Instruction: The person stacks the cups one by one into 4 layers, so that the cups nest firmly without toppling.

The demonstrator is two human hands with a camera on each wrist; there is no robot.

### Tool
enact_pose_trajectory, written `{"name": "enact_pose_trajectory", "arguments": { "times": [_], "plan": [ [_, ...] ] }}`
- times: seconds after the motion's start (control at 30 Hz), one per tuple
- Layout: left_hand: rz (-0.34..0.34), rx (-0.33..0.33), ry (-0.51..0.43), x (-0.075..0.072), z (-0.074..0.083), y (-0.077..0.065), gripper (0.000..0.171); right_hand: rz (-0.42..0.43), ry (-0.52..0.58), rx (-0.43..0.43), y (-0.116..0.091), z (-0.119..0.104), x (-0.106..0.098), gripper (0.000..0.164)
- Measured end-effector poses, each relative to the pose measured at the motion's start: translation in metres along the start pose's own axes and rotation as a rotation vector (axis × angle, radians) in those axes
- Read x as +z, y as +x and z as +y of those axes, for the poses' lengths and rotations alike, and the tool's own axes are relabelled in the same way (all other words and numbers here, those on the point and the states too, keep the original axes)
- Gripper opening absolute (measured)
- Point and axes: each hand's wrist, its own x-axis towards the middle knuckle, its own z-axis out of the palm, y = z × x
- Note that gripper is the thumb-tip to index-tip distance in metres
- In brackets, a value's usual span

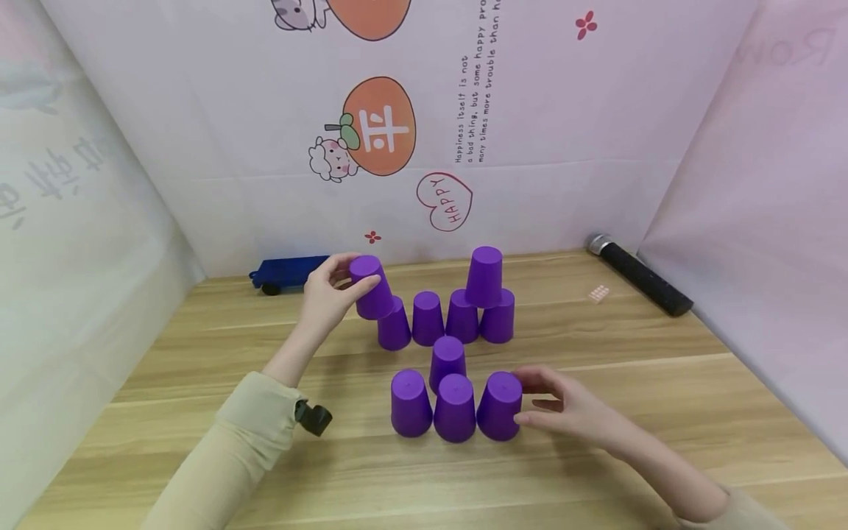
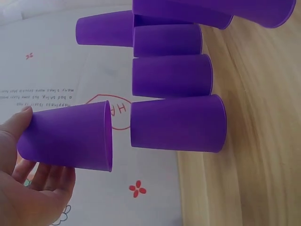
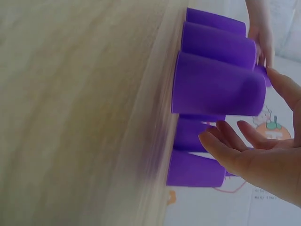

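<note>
My left hand (image 1: 329, 294) grips a purple cup (image 2: 68, 136), thumb on one side and fingers on the other. That upside-down cup is raised at the left end of the back row, overlapping the top of the leftmost back cup (image 2: 178, 123) in the head view. At the row's right end, another upside-down cup (image 1: 486, 276) stands on two cups. My right hand (image 1: 573, 408) is at the right cup (image 3: 218, 84) of the front row, thumb and fingers spread around its side. In the right wrist view a small gap shows between the fingers and that cup.
Beside the right cup stand two more front cups (image 1: 411, 403), with a single cup (image 1: 448, 362) behind them. A blue toy cart (image 1: 288, 273) is at the back left. A black microphone (image 1: 642, 278) and a small pinkish sheet (image 1: 599, 294) lie at the right of the wooden table (image 1: 344, 471).
</note>
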Motion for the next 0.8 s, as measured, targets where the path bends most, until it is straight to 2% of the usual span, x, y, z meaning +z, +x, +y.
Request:
{"name": "enact_pose_trajectory", "arguments": {
  "times": [0.1, 0.17, 0.2, 0.63, 0.8],
  "plan": [
    [-0.014, 0.000, 0.002, 0.006, 0.000, 0.009, 0.052, 0.012, 0.004, 0.013, 0.003, -0.001, 0.004, 0.048],
    [-0.023, 0.003, 0.002, 0.010, -0.008, 0.017, 0.054, 0.013, 0.005, 0.006, 0.005, -0.002, 0.006, 0.048],
    [-0.031, -0.003, 0.002, 0.012, -0.007, 0.019, 0.054, 0.013, 0.003, 0.009, 0.006, -0.002, 0.007, 0.048],
    [-0.130, -0.017, -0.001, 0.037, -0.011, 0.030, 0.049, 0.026, -0.024, -0.008, 0.014, -0.006, 0.010, 0.050],
    [-0.134, -0.037, 0.005, 0.041, -0.013, 0.032, 0.049, 0.036, -0.033, 0.008, 0.016, -0.007, 0.010, 0.048]
  ]
}}
